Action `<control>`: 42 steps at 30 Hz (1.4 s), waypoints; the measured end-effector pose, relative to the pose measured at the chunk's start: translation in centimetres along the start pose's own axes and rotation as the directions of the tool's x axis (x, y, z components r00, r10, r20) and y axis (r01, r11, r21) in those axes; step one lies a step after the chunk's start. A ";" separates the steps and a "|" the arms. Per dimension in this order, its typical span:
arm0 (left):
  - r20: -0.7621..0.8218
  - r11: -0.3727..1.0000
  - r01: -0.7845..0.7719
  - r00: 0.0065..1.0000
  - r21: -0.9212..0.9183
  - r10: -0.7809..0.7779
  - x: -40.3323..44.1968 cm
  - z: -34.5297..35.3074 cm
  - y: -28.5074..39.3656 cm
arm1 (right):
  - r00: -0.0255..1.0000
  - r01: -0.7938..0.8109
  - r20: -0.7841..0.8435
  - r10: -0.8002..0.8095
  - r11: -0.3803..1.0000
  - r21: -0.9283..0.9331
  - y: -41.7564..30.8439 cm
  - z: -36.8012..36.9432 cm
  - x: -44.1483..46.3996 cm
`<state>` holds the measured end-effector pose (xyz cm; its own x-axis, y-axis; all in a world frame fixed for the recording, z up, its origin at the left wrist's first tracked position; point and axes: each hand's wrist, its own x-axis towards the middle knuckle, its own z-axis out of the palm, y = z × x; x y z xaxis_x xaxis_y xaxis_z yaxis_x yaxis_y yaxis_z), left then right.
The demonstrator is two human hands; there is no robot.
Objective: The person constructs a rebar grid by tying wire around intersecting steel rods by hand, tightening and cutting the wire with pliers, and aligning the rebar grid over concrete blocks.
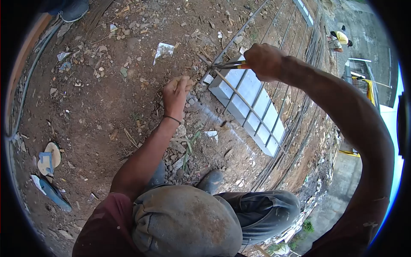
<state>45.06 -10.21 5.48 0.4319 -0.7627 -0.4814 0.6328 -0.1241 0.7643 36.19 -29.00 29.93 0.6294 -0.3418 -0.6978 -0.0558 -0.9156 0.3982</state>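
Observation:
My right hand [266, 62] is closed around the handles of pincers [231, 65]. The tool's jaws are at a crossing of steel bars, by the end of a long rebar [234, 39]. A thinner bar [239, 96] runs from that crossing over a white foam block [231, 80], with several short bars lying across it. My left hand [177, 92] is held just left of the crossing, apart from the bars. Its fingers are curled together, and whatever they may hold is too small to make out.
Long thin rods [295, 128] lie bundled beyond the block. Sandals [49, 159] and plastic scraps [164, 50] lie on the rubble-strewn dirt. A hose [26, 94] runs along the left side. A person in yellow [341, 37] bends down far off. Another person's shoe [73, 10] shows top left.

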 end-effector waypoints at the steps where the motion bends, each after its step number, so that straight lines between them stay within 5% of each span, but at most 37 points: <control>1: 0.007 1.000 -0.009 1.000 0.005 0.009 -0.4 -0.1 0.2 | 0.910 -0.288 0.399 0.108 0.859 0.423 0.7 -1.2 0.4; 2: 0.029 1.000 -0.027 0.999 0.009 0.026 -1.0 -0.2 0.3 | 0.684 -0.629 0.730 -0.014 0.497 0.598 1.6 -1.8 1.0; 3: 0.055 0.999 -0.046 0.997 0.014 0.046 -1.5 -0.4 0.6 | 0.635 -0.661 0.739 -0.223 0.338 0.670 3.2 -1.1 1.3; 4: 0.065 0.998 -0.063 0.996 0.019 0.062 -1.6 -0.6 1.1 | 0.648 -0.658 0.732 -0.211 0.329 0.677 3.5 -1.3 0.8; 8: 0.085 1.000 -0.003 0.996 0.016 0.002 -3.6 -2.7 1.1 | 0.630 -0.642 0.776 -0.032 0.542 0.543 1.8 -1.7 0.4; 11: 0.080 0.998 0.007 0.997 0.062 -0.011 -4.4 -4.0 0.2 | 0.899 -0.288 0.423 0.112 0.879 0.380 -0.8 -3.0 -2.2; 12: 0.068 0.997 0.017 0.997 0.072 -0.022 -4.6 -4.4 -0.1 | 0.901 -0.293 0.419 0.116 0.874 0.387 -1.1 -2.2 -2.0; 14: 0.065 0.995 0.034 0.997 0.095 -0.041 -5.1 -4.7 -0.5 | 0.995 -0.086 0.037 0.088 0.996 -0.033 -2.2 0.8 -1.0; 16: 0.093 0.988 0.054 0.993 0.148 -0.069 -5.6 -4.9 -0.6 | 0.998 -0.054 -0.039 0.051 0.993 -0.104 -2.5 1.4 -1.2; 17: 0.105 0.985 0.052 0.992 0.166 -0.070 -6.0 -5.0 -0.5 | 0.940 -0.241 0.304 0.152 0.929 0.281 -2.4 0.4 -1.5; 18: 0.121 0.984 0.054 0.990 0.172 -0.075 -6.3 -5.1 -0.4 | 0.783 -0.495 0.616 0.085 0.685 0.535 -2.3 -0.4 -2.1; 19: 0.136 0.982 0.054 0.987 0.181 -0.080 -6.7 -5.2 -0.2 | 0.765 -0.583 0.642 0.050 0.477 0.658 -1.8 0.8 -2.4; 20: 0.150 0.979 0.037 0.986 0.199 -0.068 -6.9 -5.3 0.1 | 0.773 -0.584 0.632 0.061 0.457 0.671 -1.6 2.3 -3.0; 22: 0.150 0.984 0.119 0.979 0.131 -0.138 -8.0 -5.7 0.4 | 0.866 -0.499 0.462 -0.189 -0.344 0.795 -2.0 5.2 -4.1; 23: 0.153 0.981 0.124 0.977 0.147 -0.147 -8.0 -6.1 0.4 | 0.891 -0.453 0.417 -0.182 -0.436 0.778 -3.1 6.1 -4.4; 26: 0.103 0.977 0.134 0.983 0.168 -0.153 -8.5 -6.6 0.9 | 0.949 -0.301 0.313 0.047 -0.168 0.939 -7.1 7.1 -6.1; 30: 0.195 0.958 0.114 0.966 0.264 -0.169 -9.2 -7.3 1.7 | 0.987 0.033 -0.043 0.156 0.068 0.997 -14.6 13.2 -11.7; 32: 0.266 0.923 0.126 0.936 0.363 -0.232 -8.6 -6.5 2.2 | 0.973 -0.124 0.040 0.226 0.370 0.921 -19.4 16.0 -15.2; 34: 0.289 0.858 0.174 0.893 0.484 -0.344 -8.9 -6.0 2.5 | 0.937 -0.343 0.274 0.215 0.431 0.835 -24.2 20.4 -18.8; 37: 0.424 0.679 0.171 0.666 0.714 -0.614 -8.0 -2.9 4.7 | 0.846 -0.442 0.260 0.465 0.341 0.830 -31.8 29.4 -23.9; 42: 0.357 0.534 0.202 0.548 0.821 -0.757 -6.6 5.7 5.4 | 0.578 -0.551 0.330 0.746 0.059 0.833 -43.2 38.6 -27.6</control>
<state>41.98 -9.48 15.20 -0.4717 -0.5505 -0.6888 -0.1028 -0.7415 0.6630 -8.74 11.85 9.01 0.0665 -0.9508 -0.3025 -0.9953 -0.0416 -0.0880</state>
